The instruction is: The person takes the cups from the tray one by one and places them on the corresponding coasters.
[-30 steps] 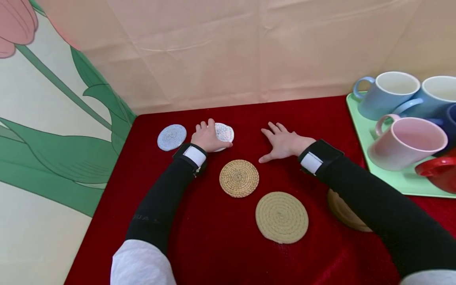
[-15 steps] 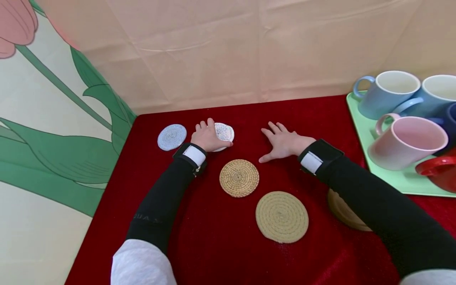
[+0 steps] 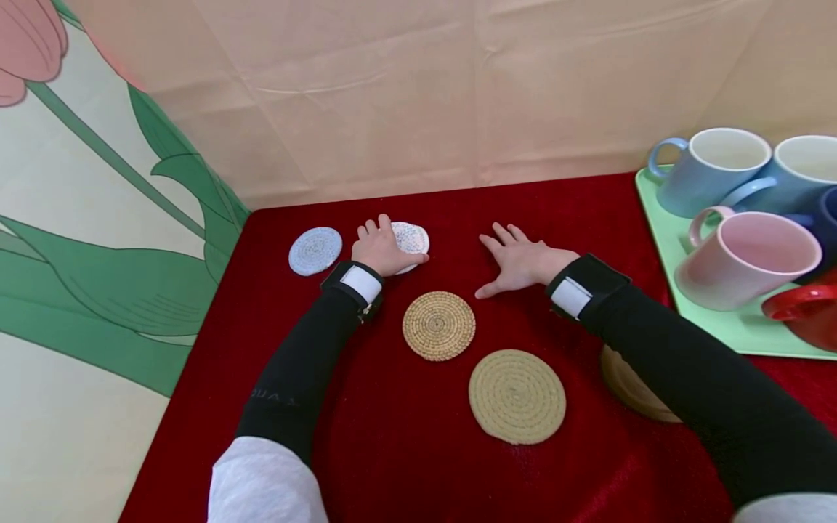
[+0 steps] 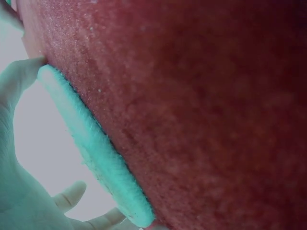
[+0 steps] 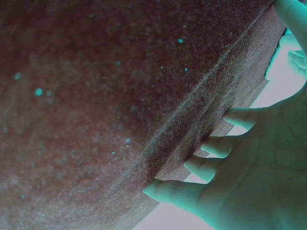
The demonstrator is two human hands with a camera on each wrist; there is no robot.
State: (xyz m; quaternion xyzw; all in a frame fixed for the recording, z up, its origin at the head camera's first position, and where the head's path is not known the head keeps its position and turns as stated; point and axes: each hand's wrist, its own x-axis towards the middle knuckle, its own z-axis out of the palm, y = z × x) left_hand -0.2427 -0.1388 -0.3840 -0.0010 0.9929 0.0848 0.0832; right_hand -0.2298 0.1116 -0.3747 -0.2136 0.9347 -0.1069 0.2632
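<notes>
A round white speckled coaster (image 3: pixel 412 238) lies at the back of the red table, partly covered by my left hand (image 3: pixel 382 250). This hand grips it by the edge: in the left wrist view, the thumb meets one end of the coaster (image 4: pixel 91 139) and fingers reach the other end. My right hand (image 3: pixel 523 260) is spread over the red cloth, holding nothing; in the right wrist view its fingertips (image 5: pixel 163 189) touch or nearly touch the cloth. Left of the white coaster lies a light blue one (image 3: pixel 315 251). A tan woven coaster (image 3: pixel 439 326) lies nearer me.
A larger beige coiled mat (image 3: pixel 516 397) lies front of centre. My right forearm partly hides a brown round piece (image 3: pixel 631 392). At right, a green tray (image 3: pixel 673 218) bears several mugs, including a pink one (image 3: pixel 726 269) and a red one (image 3: pixel 814 319). A beige cloth backdrop (image 3: pixel 425 109) stands behind.
My left wrist and forearm have shifted slightly to the right, and the held coaster's edge sits a touch farther back. The right hand has stayed in place.
</notes>
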